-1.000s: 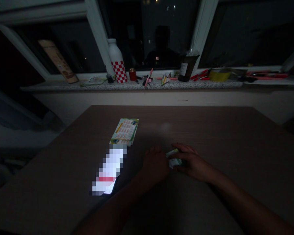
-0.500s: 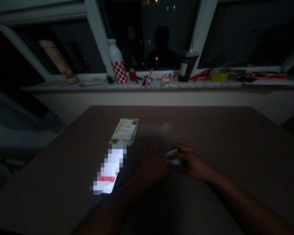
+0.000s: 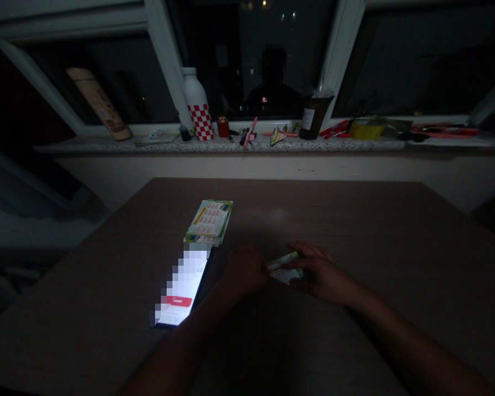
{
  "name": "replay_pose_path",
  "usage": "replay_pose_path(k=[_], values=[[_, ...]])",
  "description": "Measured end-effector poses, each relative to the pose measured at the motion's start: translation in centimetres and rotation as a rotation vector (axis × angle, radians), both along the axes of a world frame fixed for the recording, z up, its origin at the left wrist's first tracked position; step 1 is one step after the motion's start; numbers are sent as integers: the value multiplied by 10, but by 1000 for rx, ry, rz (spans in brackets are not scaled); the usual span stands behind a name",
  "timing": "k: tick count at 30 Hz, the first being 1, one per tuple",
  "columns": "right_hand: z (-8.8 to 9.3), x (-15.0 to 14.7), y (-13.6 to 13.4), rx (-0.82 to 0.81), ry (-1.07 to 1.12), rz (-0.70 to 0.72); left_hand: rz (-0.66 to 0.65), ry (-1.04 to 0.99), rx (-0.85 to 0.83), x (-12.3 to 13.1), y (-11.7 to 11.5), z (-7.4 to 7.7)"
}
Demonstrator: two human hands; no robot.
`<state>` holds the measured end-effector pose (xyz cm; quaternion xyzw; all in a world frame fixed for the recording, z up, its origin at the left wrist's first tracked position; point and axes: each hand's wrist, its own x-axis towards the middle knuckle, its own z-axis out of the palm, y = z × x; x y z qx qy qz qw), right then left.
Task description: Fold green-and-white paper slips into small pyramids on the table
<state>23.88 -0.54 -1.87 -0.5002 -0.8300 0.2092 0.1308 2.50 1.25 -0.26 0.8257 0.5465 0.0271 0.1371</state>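
A small green-and-white printed paper [image 3: 286,269], perhaps folded, lies low over the table between my hands. My right hand [image 3: 319,272] holds its right end, with the thumb on the near side and the fingers along the far side. At the paper's left end, my left hand [image 3: 245,269] is closed with curled fingers; its fingertips are dim and partly hidden. Farther left lies a stack of similar printed sheets [image 3: 210,220], showing rows of red figures. Just nearer than the stack, a lit phone [image 3: 183,302] rests beside my left forearm.
Beyond the brown table [image 3: 334,203] runs a speckled windowsill [image 3: 231,146]. On it stand a red-and-white checked bottle [image 3: 200,110], a tan tumbler [image 3: 99,104], a small red jar [image 3: 223,127], a dark cup [image 3: 313,116], a yellow tape roll [image 3: 367,130] and several pens.
My left hand has moved left, uncovering more of the paper between the hands. My right hand has barely moved. More of the phone's right edge shows.
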Motion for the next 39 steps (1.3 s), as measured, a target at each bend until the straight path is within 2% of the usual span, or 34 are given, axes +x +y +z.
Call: replay_pose_path(k=[5, 14, 21, 30, 39], values=[[-6, 1, -1, 25, 33, 3, -19, -54, 38, 1, -4, -4], [-24, -7, -4, 171, 26, -59, 30, -72, 255, 8, -5, -20], [-22, -11, -7, 188, -1, -97, 55, -88, 294, 7, -11, -26], [-23, -10, -8, 218, 22, -104, 57, -67, 321, 15, -22, -20], [-12, -4, -8, 141, -17, -12, 51, -43, 321, 17, -23, -20]])
